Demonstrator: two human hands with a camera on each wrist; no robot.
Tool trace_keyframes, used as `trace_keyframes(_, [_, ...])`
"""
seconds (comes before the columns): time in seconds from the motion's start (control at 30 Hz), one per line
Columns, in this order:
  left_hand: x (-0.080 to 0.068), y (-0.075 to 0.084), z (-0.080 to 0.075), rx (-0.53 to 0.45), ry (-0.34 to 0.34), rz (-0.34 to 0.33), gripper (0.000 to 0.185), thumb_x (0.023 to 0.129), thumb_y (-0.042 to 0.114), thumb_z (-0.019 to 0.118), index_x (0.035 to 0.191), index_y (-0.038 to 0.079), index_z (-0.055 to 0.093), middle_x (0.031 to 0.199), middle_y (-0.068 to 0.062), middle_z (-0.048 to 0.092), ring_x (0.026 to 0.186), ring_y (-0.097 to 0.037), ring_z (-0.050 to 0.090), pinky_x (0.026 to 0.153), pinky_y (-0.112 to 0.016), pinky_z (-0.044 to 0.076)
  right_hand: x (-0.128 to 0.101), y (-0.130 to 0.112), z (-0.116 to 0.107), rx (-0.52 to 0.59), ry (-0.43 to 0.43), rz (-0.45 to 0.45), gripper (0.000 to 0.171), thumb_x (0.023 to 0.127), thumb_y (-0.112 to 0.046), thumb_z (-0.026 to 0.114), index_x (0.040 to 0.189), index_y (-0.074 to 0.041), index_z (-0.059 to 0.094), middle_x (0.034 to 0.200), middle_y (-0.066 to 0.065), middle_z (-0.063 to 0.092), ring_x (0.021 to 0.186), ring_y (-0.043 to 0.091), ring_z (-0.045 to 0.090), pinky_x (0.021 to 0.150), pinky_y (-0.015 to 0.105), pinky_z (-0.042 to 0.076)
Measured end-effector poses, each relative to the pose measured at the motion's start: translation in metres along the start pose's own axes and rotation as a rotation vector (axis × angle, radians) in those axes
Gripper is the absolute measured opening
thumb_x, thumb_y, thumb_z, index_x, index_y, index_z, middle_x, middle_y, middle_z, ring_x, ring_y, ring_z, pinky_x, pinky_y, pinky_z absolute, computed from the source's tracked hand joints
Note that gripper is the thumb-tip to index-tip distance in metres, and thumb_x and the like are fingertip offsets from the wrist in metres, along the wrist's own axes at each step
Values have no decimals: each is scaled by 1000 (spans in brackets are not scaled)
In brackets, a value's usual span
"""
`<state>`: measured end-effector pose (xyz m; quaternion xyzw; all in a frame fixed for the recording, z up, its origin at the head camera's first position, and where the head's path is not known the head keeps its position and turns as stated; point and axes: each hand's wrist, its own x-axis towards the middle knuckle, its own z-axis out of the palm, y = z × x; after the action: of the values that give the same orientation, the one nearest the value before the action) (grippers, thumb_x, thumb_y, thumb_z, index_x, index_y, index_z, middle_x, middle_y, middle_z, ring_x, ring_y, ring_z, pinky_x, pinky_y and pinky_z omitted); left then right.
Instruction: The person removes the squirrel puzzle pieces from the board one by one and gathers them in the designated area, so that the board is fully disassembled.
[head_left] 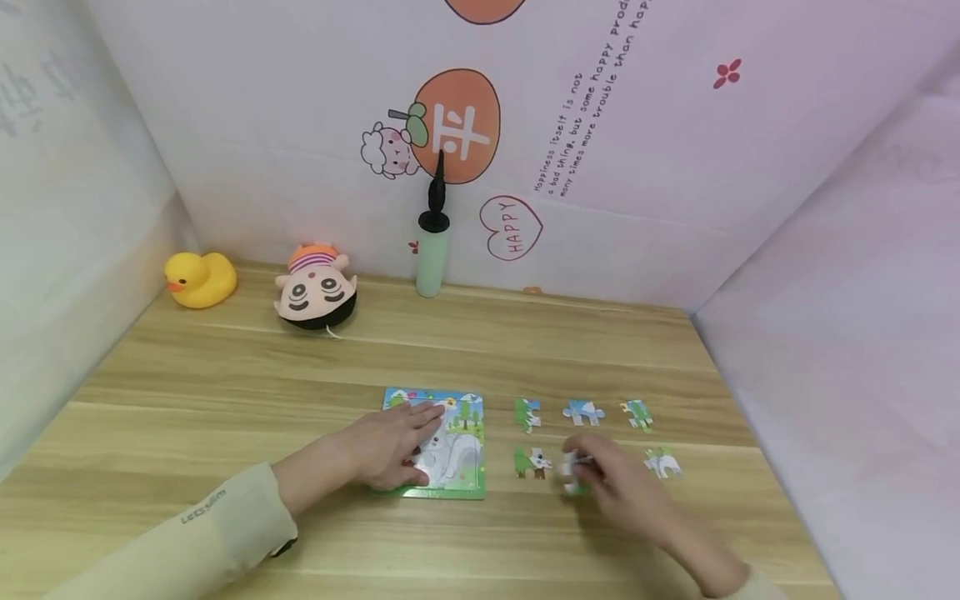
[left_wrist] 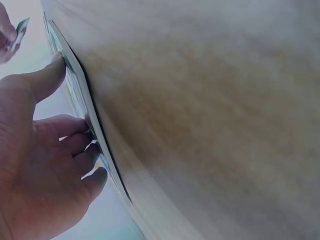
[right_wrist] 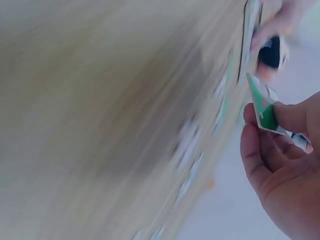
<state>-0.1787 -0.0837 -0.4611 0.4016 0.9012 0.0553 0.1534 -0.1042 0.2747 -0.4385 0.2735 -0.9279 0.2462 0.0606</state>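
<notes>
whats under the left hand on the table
The left hand rests flat on the puzzle board, which shows trees and a white animal. The board's left part is covered by the hand, so its picture there cannot be seen.

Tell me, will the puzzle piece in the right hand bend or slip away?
The puzzle piece looks flat and card-like, so probably stiff and light. The right hand pinches it by thin edges, so it might slip.

Loose pieces [head_left: 583,412] right of puzzle board [head_left: 459,450]
</notes>
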Motion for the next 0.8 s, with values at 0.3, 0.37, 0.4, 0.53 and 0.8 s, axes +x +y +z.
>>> trace_keyframes(0.3, [-1, -1, 1, 4, 3, 3, 84, 98, 52, 65, 161, 6, 36, 174, -9, 29, 162, -27, 29, 134, -46, 28, -64, 60, -50, -9, -122, 118, 23, 87, 5, 74, 102, -10, 64, 74, -14, 59, 67, -12, 45, 52, 17, 43])
trace_keyframes(0.37, [-1, -1, 1, 2, 2, -1, 84, 98, 52, 65, 161, 6, 36, 174, -8, 29, 162, -27, 29, 134, -46, 28, -73, 70, -57, 16, -204, 162, 21, 89, 2, 73, 100, -10, 62, 73, -14, 54, 66, -11, 40, 52, 17, 38])
trace_keyframes(0.4, [-1, -2, 0, 2, 1, -3, 84, 98, 52, 65, 161, 6, 36, 174, -8, 29, 162, -27, 29, 134, -46, 28, -76, 73, -60, 22, -243, 193, 20, 89, 1, 73, 99, -11, 61, 74, -13, 54, 66, -11, 40, 52, 17, 39])
trace_keyframes(0.53, [-1, -2, 0, -5, 1, 2, 84, 98, 52, 66, 161, 6, 35, 174, -8, 29, 162, -27, 29, 133, -47, 28, -83, 84, -66, 33, -371, 325, 18, 89, -1, 73, 96, -11, 60, 81, -10, 60, 71, -9, 47, 57, 19, 44])
trace_keyframes(0.8, [0, -3, -1, -14, -6, 4, 84, 98, 51, 67, 161, 6, 36, 174, -8, 28, 162, -26, 28, 134, -46, 28, -86, 96, -56, -42, -332, 280, 22, 83, 0, 79, 92, -12, 63, 79, -12, 61, 73, -10, 48, 59, 20, 47])
